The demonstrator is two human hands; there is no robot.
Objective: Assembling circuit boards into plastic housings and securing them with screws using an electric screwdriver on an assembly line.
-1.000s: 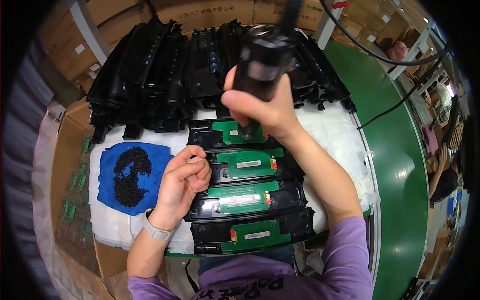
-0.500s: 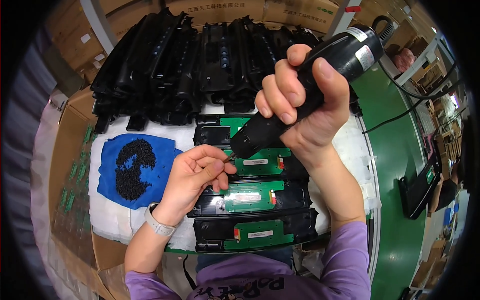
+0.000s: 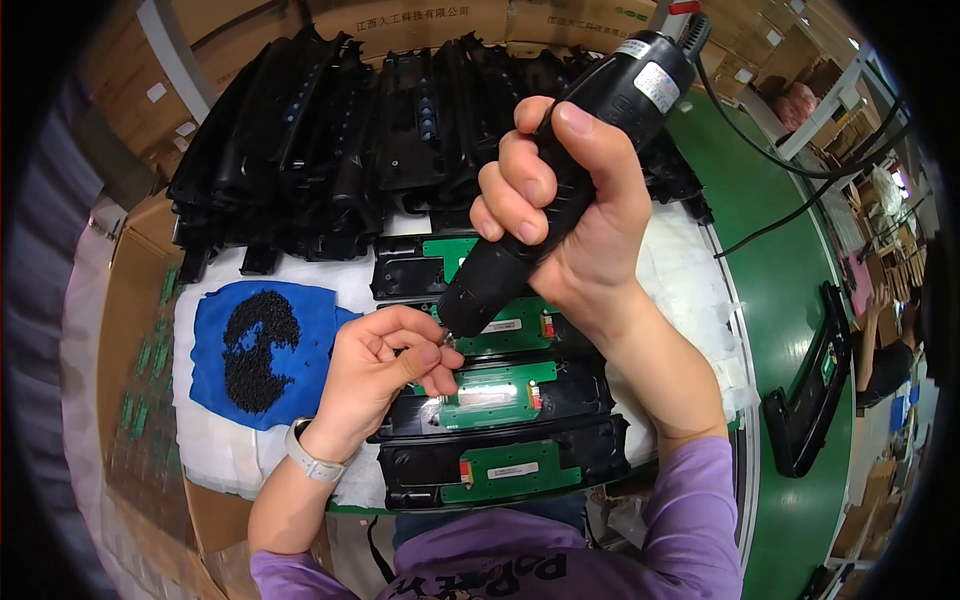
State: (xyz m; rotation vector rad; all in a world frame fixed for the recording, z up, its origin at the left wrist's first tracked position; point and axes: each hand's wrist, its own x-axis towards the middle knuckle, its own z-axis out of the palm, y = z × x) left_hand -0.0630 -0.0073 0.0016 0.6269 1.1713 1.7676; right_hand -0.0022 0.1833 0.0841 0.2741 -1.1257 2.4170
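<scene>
My right hand is wrapped round a black electric screwdriver, which slants down to the left with its cord at the top. The driver's tip meets the fingertips of my left hand, whose thumb and fingers are pinched together. Whatever sits between them is too small to make out. Both are over the left end of a black plastic housing with a green circuit board. Nearer me lie two more such housings, with a second board and a third board. Another board is partly hidden behind the driver.
A blue cloth with a heap of small black screws lies at the left. Stacked black housings fill the back. At the right runs a green belt bearing a black frame, with another person's arm beyond.
The screwdriver stands slightly steeper, its tip still at my left fingertips. On the green belt the black frame has turned and shifted, and the other person's arm has moved. The whole view has shifted slightly.
</scene>
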